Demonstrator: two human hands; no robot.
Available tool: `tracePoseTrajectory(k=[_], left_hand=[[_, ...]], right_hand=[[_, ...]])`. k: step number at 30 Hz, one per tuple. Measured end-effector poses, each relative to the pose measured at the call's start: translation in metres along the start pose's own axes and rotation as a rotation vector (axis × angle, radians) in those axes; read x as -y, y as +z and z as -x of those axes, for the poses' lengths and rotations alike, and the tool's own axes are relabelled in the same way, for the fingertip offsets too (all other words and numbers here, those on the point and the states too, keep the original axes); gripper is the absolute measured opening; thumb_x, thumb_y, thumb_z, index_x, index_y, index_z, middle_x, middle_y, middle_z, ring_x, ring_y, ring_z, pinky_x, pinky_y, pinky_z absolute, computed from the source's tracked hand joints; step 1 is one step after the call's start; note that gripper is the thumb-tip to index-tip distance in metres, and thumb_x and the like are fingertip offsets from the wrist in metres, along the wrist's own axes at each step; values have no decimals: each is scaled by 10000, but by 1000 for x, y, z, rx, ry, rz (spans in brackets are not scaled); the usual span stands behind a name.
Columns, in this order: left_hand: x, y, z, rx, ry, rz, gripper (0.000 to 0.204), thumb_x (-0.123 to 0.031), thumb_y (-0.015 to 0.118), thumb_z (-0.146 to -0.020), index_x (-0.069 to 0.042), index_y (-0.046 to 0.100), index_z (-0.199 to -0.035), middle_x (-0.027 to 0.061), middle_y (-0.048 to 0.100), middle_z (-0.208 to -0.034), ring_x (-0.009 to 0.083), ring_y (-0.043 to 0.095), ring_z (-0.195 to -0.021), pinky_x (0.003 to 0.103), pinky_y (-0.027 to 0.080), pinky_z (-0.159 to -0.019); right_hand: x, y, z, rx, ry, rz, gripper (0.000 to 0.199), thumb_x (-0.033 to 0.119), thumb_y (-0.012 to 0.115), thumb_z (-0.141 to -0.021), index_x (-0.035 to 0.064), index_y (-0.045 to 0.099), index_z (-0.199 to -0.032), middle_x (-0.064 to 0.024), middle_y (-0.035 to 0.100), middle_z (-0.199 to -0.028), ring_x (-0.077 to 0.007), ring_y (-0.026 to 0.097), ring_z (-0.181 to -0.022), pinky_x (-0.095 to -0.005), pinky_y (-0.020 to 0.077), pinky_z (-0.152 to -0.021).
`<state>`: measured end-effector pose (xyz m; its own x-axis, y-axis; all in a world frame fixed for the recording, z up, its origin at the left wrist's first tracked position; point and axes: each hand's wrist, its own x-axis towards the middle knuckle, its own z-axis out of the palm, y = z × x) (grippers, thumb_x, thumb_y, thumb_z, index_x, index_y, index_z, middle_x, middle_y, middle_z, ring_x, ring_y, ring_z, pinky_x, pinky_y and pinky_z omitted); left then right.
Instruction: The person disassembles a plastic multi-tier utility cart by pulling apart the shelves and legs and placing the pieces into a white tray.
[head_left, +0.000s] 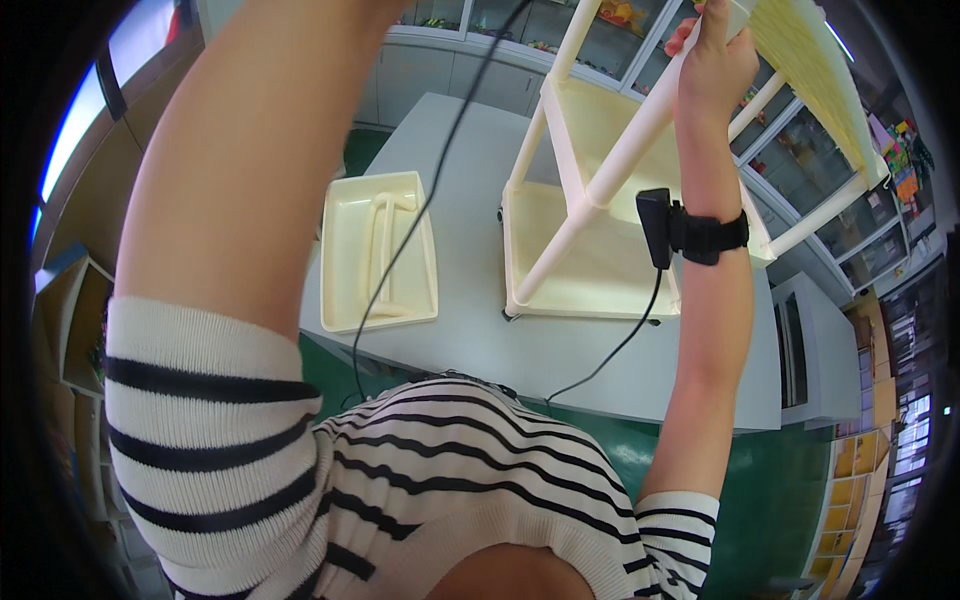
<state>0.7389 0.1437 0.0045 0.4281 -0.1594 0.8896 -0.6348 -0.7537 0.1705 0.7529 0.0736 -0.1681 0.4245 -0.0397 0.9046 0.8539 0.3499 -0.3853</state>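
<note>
A cream plastic tiered trolley (575,180) stands on the grey table (470,340), small dark casters under its bottom shelf. My right hand (718,70) is raised high, its fingers closed around the upper part of a corner post (640,130) of the trolley. A black device on a strap (690,228) sits on my right wrist, with a cable running down from it. My left arm (240,180) reaches up past the top edge, so the left hand is out of sight. Left of the trolley lies a cream tray (345,250) with a cream handle-shaped piece (385,255) inside.
A black cable (440,165) hangs down in front of the tray. Glass-fronted cabinets (500,80) line the far side. A grey box-like unit (820,350) stands to the right of the table, over a green floor (770,490). Shelves (85,400) are at the left.
</note>
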Motion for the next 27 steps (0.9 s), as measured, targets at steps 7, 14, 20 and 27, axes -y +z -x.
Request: tracePoseTrajectory(k=[7,14,20,27], left_hand=[[28,4,31,-51,98,63,342,-333,600,-722,-22,710,-810,167,674,-785,246,656,-730,330,506,-691],[22,7,26,-65,4,401,407,-395,682,-747,9,702,-791,101,667,-739,164,612,-644,283,471,-619],[96,-15,24,-55,-89,466,363,-336,690,-781,26,693,-814,92,652,-725,135,588,-615,271,466,-572],[142,-22,33,-191,-73,130,344,-329,611,-840,6,687,-815,119,652,-716,185,624,-634,327,488,-585]], right_hand=[[7,-77,14,217,-192,475,312,227,659,-849,-1,589,-1050,-52,597,-1000,-94,546,-850,-260,442,-766],[52,-255,-61,-637,-809,1481,558,389,785,-660,26,581,-1032,-150,568,-1044,-316,521,-964,-381,422,-849],[-9,-345,-77,-381,7,1101,788,494,789,-640,-13,464,-1148,-204,576,-1012,-294,562,-967,-373,447,-829],[33,-329,-70,-130,380,359,461,342,590,-879,-20,502,-1148,-123,631,-926,-222,629,-819,-292,506,-660]])
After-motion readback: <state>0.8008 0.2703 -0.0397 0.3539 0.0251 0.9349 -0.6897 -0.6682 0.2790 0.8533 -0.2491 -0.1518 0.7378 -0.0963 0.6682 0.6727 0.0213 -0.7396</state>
